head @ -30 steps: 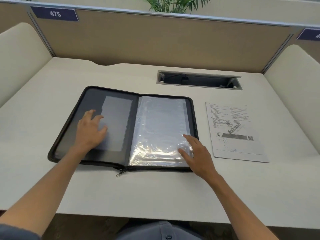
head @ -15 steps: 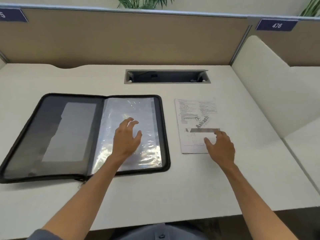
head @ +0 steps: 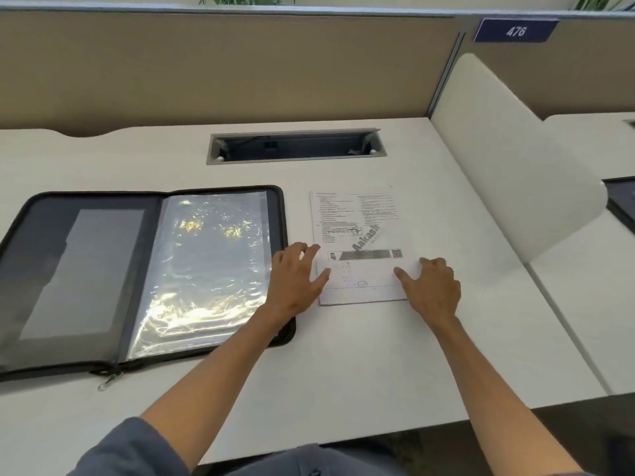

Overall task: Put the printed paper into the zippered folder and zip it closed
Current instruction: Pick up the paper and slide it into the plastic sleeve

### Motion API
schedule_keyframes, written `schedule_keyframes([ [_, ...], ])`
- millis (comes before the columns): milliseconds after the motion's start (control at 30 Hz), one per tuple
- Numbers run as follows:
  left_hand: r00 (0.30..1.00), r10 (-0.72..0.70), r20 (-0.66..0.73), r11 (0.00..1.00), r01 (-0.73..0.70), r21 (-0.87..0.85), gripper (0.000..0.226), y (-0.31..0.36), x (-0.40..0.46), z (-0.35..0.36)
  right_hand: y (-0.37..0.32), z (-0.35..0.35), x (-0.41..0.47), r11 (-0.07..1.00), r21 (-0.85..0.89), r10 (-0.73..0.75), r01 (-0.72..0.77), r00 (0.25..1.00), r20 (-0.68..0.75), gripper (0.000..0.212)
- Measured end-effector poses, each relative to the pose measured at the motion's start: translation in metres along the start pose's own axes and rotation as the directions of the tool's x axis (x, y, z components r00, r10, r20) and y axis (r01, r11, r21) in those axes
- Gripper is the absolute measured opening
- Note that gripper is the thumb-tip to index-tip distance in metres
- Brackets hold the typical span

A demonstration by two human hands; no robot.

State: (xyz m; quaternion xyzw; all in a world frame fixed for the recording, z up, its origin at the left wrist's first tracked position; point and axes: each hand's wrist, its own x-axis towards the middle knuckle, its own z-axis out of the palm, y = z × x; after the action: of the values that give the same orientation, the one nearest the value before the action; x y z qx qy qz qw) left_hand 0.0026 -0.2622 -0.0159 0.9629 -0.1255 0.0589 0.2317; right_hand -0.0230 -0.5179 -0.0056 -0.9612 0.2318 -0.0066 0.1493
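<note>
The black zippered folder lies open flat on the white desk, its clear plastic sleeves on the right half and its zip pull at the front edge. Just right of it lies the printed paper, flat on the desk. My left hand rests at the paper's lower left edge, fingers spread, thumb on the sheet. My right hand presses on the paper's lower right corner, fingers apart. Neither hand has lifted the sheet.
A grey cable slot is sunk into the desk behind the paper. A beige partition closes the back, and a white side divider stands close on the right. Another dark folder shows on the neighbouring desk.
My left hand has moved right, off the folder's plastic sleeves, to the paper's left edge. My right hand stays on the paper's lower right part. The view has shifted slightly.
</note>
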Motion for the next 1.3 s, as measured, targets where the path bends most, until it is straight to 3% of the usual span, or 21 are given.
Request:
schedule_keyframes([
  [200, 0.991, 0.01, 0.137, 0.992, -0.026, 0.12, 0.069, 0.004, 0.005, 0.018, -0.007, -0.003, 0.006, 0.998, -0.059, 0.026, -0.025, 1.0, 0.004, 0.049],
  [400, 0.993, 0.026, 0.111, 0.988, -0.042, 0.145, 0.066, 0.0, 0.007, 0.024, -0.012, -0.008, 0.012, 0.998, 0.006, 0.068, -0.069, 0.997, 0.032, 0.042],
  [567, 0.993, 0.023, 0.116, 0.988, -0.04, 0.149, 0.067, 0.0, 0.008, 0.024, -0.017, -0.012, 0.015, 0.984, 0.073, 0.149, -0.163, 0.975, 0.162, 0.059],
  [733, 0.989, 0.01, 0.148, 0.983, -0.037, 0.178, 0.068, 0.001, 0.01, 0.023, -0.031, -0.014, 0.016, 0.978, 0.054, 0.189, -0.204, 0.96, 0.205, 0.063],
  [1067, 0.988, -0.001, 0.157, 0.98, -0.03, 0.194, 0.07, 0.001, 0.01, 0.022, -0.024, -0.016, 0.044, 0.902, 0.301, 0.194, -0.311, 0.912, 0.362, 0.058],
  [1200, 0.989, -0.003, 0.15, 0.982, -0.025, 0.186, 0.069, 0.002, 0.009, 0.023, -0.014, -0.02, 0.057, 0.839, 0.448, 0.133, -0.308, 0.916, 0.38, 0.024],
  [1300, 0.988, -0.003, 0.152, 0.985, -0.023, 0.171, 0.069, 0.002, 0.008, 0.023, -0.008, -0.023, 0.062, 0.8, 0.51, 0.099, -0.317, 0.908, 0.407, 0.027],
])
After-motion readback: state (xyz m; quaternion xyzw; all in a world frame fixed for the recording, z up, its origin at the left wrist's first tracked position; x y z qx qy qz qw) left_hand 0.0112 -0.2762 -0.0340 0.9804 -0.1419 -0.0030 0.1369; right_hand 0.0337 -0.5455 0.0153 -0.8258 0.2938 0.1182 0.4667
